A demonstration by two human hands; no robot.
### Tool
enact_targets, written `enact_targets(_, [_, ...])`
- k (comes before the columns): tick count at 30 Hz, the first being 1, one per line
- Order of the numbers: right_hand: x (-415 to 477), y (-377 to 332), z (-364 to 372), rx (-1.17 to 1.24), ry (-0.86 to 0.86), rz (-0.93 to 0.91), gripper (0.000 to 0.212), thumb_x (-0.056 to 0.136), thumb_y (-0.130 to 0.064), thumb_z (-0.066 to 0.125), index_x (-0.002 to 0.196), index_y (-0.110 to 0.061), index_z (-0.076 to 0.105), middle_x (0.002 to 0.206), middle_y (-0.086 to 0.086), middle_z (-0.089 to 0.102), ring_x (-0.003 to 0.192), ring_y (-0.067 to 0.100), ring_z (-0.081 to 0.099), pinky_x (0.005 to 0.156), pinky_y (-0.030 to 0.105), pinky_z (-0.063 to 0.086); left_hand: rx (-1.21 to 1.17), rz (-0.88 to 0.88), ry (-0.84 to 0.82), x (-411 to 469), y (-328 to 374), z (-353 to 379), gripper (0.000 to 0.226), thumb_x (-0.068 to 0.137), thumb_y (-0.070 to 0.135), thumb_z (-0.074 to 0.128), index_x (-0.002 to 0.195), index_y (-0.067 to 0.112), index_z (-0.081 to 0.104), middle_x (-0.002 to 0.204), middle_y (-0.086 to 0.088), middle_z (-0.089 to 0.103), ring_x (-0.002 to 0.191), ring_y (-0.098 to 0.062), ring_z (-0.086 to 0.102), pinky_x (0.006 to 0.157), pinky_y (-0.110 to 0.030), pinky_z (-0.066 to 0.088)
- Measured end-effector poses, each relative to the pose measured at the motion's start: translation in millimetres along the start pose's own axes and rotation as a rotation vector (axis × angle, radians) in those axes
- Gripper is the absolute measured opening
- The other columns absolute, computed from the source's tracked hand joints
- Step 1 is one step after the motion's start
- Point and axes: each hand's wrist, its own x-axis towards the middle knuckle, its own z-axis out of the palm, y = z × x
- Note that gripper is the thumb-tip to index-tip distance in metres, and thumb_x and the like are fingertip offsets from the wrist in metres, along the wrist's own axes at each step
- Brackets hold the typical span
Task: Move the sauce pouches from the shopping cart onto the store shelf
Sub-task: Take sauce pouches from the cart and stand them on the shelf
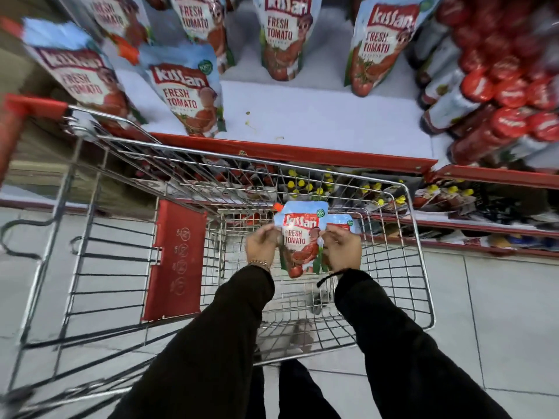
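Over the wire shopping cart [419, 237] I hold a blue and red tomato sauce pouch [301, 237] upright. My left hand [261, 245] grips its left edge and my right hand [343, 248] grips its right edge. A second pouch [343, 222] shows just behind my right hand; whether that hand also holds it I cannot tell. Several identical pouches stand on the white store shelf [317, 116] above, among them one at the front left [186, 92] and one at the back right [378, 43].
Red-capped sauce bottles [499, 95] fill the shelf's right side. The shelf has a red front lip [302, 152]. A lower shelf holds yellow-capped bottles [308, 186]. The cart's red child-seat flap [175, 261] hangs at the left. Grey floor tiles lie below.
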Motion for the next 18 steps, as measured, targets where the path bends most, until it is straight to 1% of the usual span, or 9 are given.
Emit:
enact_targets(2, [-10.8,-11.6,-4.5,0.024,0.091,-0.056,0.021,0.089,-0.005,0.066,0.108,0.003,0.072,0.107,0.018,0.074,0.095,0.022,0.067,0.090,0.035,0.054,0.051,0.120,-0.004,-15.8,13.8,-3.9,0.024,0.087,-0.010,0.061,0.110,-0.016,0.064,0.112,-0.033,0.066,0.089,-0.022,0.063,0.088,-0.032,0.058])
enact_targets(4, [-24.4,-27.8,-7.1,0.022,0.130,-0.101,0.023,0.089,-0.006,0.067,0.110,0.002,0.072,0.106,0.014,0.075,0.093,0.017,0.067,0.087,0.025,0.053,0.096,0.199,-0.016,-28.8,27.1,-7.1,0.026,0.087,-0.009,0.062,0.112,-0.014,0.064,0.106,-0.023,0.067,0.078,-0.010,0.062,0.071,-0.008,0.056])
enact_targets(5, [-31.1,-36.2,-8.3,0.028,0.143,-0.122,0.022,0.089,-0.007,0.067,0.109,0.001,0.072,0.104,0.011,0.075,0.091,0.015,0.068,0.082,0.020,0.053,0.104,0.219,-0.019,-34.8,34.6,-8.7,0.025,0.087,-0.008,0.063,0.111,-0.013,0.065,0.104,-0.019,0.067,0.078,-0.007,0.062,0.069,-0.005,0.055])
enact_targets(6, [-37.0,-43.1,-9.7,0.026,0.158,-0.153,0.021,0.089,-0.007,0.067,0.108,-0.001,0.073,0.101,0.008,0.075,0.087,0.011,0.069,0.078,0.013,0.051,0.108,0.234,-0.018,-41.0,41.9,-10.6,0.023,0.087,-0.006,0.063,0.110,-0.011,0.066,0.103,-0.016,0.067,0.079,-0.008,0.062,0.069,-0.006,0.055])
enact_targets(9, [-49.7,-65.7,-15.2,-0.014,0.185,-0.255,0.021,0.088,-0.012,0.069,0.108,-0.008,0.075,0.094,-0.004,0.074,0.071,-0.018,0.064,0.066,-0.002,0.047,0.098,0.278,-0.003,-55.6,63.7,-13.4,0.021,0.089,0.003,0.065,0.107,-0.007,0.068,0.105,-0.022,0.071,0.089,-0.021,0.065,0.081,-0.029,0.056])
enact_targets(10, [-53.0,-72.5,-16.7,0.003,0.186,-0.281,0.022,0.088,-0.012,0.069,0.109,-0.008,0.075,0.093,-0.009,0.072,0.070,-0.023,0.062,0.064,-0.005,0.046,0.091,0.292,0.001,-59.7,71.7,-14.4,0.022,0.089,0.005,0.065,0.108,-0.006,0.068,0.106,-0.022,0.071,0.091,-0.022,0.065,0.083,-0.032,0.055])
enact_targets(12, [-59.3,-87.7,-18.7,0.064,0.182,-0.323,0.023,0.088,-0.011,0.070,0.110,-0.006,0.074,0.091,-0.015,0.070,0.075,-0.026,0.062,0.064,-0.006,0.045,0.084,0.342,0.018,-66.1,86.7,-16.2,0.021,0.090,0.009,0.066,0.108,-0.001,0.069,0.104,-0.017,0.072,0.088,-0.018,0.065,0.078,-0.023,0.055])
enact_targets(15, [-62.7,-110.9,-17.9,0.154,0.167,-0.334,0.022,0.087,-0.012,0.070,0.109,-0.008,0.074,0.088,-0.017,0.072,0.078,-0.016,0.067,0.066,0.000,0.050,0.048,0.430,0.032,-67.9,108.3,-16.3,0.013,0.089,0.012,0.067,0.102,0.012,0.070,0.091,-0.002,0.070,0.078,-0.002,0.064,0.067,-0.005,0.052])
enact_targets(18, [-63.0,-136.5,-16.0,0.207,0.170,-0.382,0.017,0.086,-0.012,0.070,0.103,-0.011,0.075,0.081,-0.024,0.071,0.075,-0.013,0.069,0.065,0.002,0.051,0.011,0.482,0.011,-66.1,133.5,-14.8,0.014,0.089,0.012,0.067,0.103,0.013,0.070,0.087,0.009,0.069,0.077,0.004,0.065,0.071,-0.010,0.054])
